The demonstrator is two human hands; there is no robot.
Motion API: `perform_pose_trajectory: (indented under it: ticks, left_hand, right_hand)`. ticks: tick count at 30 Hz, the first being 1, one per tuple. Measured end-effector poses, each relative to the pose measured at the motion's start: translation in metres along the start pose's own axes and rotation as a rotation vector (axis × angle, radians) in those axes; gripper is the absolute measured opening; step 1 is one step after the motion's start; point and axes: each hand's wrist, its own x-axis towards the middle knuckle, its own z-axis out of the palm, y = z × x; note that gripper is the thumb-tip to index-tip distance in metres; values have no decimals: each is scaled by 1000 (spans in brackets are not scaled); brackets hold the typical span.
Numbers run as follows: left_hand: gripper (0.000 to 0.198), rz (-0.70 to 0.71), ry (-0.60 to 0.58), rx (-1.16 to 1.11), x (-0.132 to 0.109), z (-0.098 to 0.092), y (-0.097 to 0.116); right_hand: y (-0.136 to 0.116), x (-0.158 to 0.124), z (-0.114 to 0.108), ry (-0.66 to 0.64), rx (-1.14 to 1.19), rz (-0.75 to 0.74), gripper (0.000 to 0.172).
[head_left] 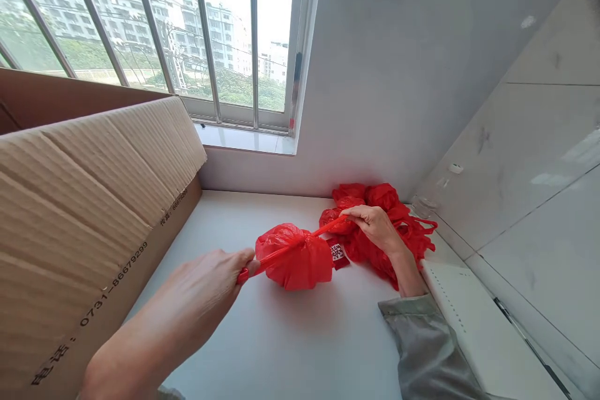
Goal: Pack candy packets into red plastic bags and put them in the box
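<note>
A full, rounded red plastic bag (300,265) sits on the white table (300,344), its contents hidden. Its two handles are drawn out tight to opposite sides from a twisted or knotted spot on top. My left hand (229,269) is closed round the end of one handle, at the bag's lower left. The other handle is pinched between thumb and fingers of my right hand (372,225), up and to the right of the bag. Behind and under my right hand lies a pile of red plastic bags (389,200).
A large open cardboard box (94,200) stands along the left side. Beside the red bag is a dark red card with a QR code (337,252). A clear glass item (424,205) stands in the back corner, below a barred window (234,31). A white panel (487,325) lies at the right.
</note>
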Motion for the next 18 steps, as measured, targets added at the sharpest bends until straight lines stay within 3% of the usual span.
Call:
perform_pose_trajectory:
  ticks: [3, 8, 11, 13, 15, 16, 18]
  left_hand:
    - [24, -79, -121, 69, 8, 1, -4]
    - [29, 14, -141, -11, 8, 2, -4]
    - [20, 78, -80, -142, -10, 1, 0]
    - [8, 93, 28, -151, -27, -1, 4]
    - [33, 107, 118, -93, -41, -5, 10]
    - [41, 110, 128, -64, -46, -6, 14]
    - [35, 161, 97, -47, -54, -7, 21]
  right_hand:
    - [-13, -2, -2, -93, -32, 41, 35]
    - [-59, -12, -24, -206, -65, 40, 54]
    - [-96, -19, -33, -292, -21, -2, 51]
    - [-116, -23, -26, -359, 9, -14, 47]
    - [-129, -27, -8, -422, 8, 2, 53]
    - [-133, -28, 4, -451, -9, 11, 54]
    - [-135, -27, 28, -507, -72, 9, 44]
